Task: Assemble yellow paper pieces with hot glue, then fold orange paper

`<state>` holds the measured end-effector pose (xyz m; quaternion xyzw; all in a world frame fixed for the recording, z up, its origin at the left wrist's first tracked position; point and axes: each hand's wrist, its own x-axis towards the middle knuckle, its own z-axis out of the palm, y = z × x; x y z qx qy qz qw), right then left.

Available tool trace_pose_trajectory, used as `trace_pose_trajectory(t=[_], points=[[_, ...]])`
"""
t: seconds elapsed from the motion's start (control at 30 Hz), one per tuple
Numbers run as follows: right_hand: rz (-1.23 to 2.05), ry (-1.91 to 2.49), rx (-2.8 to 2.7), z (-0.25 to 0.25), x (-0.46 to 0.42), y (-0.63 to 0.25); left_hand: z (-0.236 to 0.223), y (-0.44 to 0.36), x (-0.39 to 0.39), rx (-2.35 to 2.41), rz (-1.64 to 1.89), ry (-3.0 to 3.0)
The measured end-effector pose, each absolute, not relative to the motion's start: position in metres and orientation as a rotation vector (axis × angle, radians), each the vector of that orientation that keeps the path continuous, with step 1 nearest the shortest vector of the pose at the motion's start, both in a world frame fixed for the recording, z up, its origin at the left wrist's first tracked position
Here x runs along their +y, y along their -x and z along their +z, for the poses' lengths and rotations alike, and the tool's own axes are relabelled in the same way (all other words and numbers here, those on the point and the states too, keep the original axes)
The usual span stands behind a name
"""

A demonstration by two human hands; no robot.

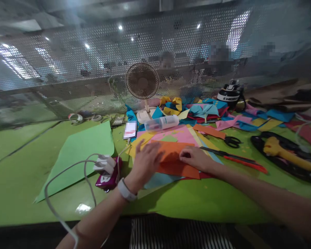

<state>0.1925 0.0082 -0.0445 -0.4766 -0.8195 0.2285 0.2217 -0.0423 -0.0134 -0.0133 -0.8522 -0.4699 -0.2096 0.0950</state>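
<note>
An orange sheet of paper [175, 154], which looks folded over, lies before me on a stack of coloured sheets [184, 133]. My left hand [146, 160], a little blurred, is over the sheet's left end with its fingers spread. On the right part of the sheet, my right hand [195, 158] has its fingers curled and pinched at the paper; the fingertips are partly hidden. Right of that hand lies a red and black cutter knife [238, 159]. Scissors [232, 141] with black handles lie behind it, their blades hidden by an orange strip [209, 131].
A purple power block [107, 180] with white plugs and cables stands left, beside a green sheet [85, 145]. Behind are a phone [130, 130], a clear bottle [162, 123], a fan [142, 81] and paper scraps [204, 110]. A black tray [259, 143] holds a yellow-handled tool [287, 152].
</note>
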Motion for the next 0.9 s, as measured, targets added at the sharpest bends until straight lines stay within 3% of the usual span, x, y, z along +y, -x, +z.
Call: trace_pose_trajectory(t=[0.17,0.9], points=[[0.610,1.322,-2.244,-0.049,0.011,-0.192,-0.043,0.025,-0.033,-1.079,-0.290,2.811],[0.735,1.321,-2.236,-0.039,0.014,-0.201,-0.041,0.029,-0.025,-1.220,-0.104,2.980]])
